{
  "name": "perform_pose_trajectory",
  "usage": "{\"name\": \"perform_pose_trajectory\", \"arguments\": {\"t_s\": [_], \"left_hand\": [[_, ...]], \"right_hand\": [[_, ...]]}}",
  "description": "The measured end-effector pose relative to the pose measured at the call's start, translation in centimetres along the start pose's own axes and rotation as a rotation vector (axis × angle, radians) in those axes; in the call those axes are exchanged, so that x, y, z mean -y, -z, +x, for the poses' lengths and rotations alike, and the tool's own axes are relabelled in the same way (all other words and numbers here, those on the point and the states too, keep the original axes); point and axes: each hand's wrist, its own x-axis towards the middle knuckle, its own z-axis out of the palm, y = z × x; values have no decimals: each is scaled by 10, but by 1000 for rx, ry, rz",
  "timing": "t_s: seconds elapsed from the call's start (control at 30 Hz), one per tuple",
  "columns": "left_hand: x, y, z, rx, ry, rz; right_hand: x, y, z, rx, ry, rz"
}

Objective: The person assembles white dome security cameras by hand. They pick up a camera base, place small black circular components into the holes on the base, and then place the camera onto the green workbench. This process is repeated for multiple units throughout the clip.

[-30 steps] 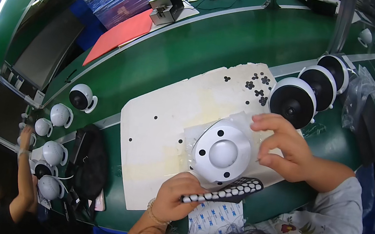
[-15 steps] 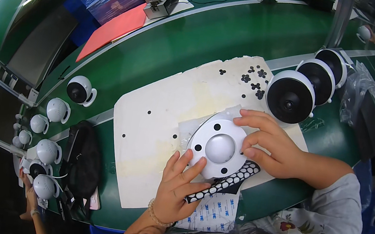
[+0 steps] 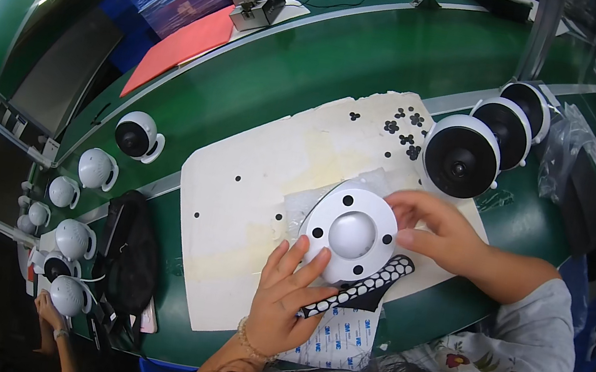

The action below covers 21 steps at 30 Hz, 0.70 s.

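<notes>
A white device with a round base point(image 3: 329, 248) lies base up on the pale sheet, a shallow dome at its centre and several black round pads around it. My left hand point(image 3: 286, 297) steadies its lower left edge with the fingertips. Under that hand's thumb passes a black strip with white round spots point(image 3: 368, 284). Just off the device's right edge is my right hand point(image 3: 440, 232), fingers bent, thumb and forefinger apart, with nothing visible between them. A black pad point(image 3: 387, 239) sits on the base near that thumb.
Loose black pads point(image 3: 410, 139) dot the pale sheet point(image 3: 225, 252). White devices with black fronts point(image 3: 460, 165) stand at right; more white devices point(image 3: 97, 168) line the left. A black bag point(image 3: 130, 261) and printed backing sheet point(image 3: 344, 340) lie nearby. A co-worker's hands point(image 3: 50, 314) are lower left.
My right hand has drawn back from the device's right edge, uncovering the black pad there. My left hand stays nearly in place. Some white devices at left have shifted slightly right.
</notes>
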Motion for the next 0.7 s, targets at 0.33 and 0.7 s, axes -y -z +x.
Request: {"name": "perform_pose_trajectory", "arguments": {"t_s": [0.33,0.7], "left_hand": [[18,9,3,-142,-73,-258],[44,40,-15,80,83,-693]], "right_hand": [[23,-12,102,-164,-55,235],[-120,-27,265,-143,464,-1484]]}}
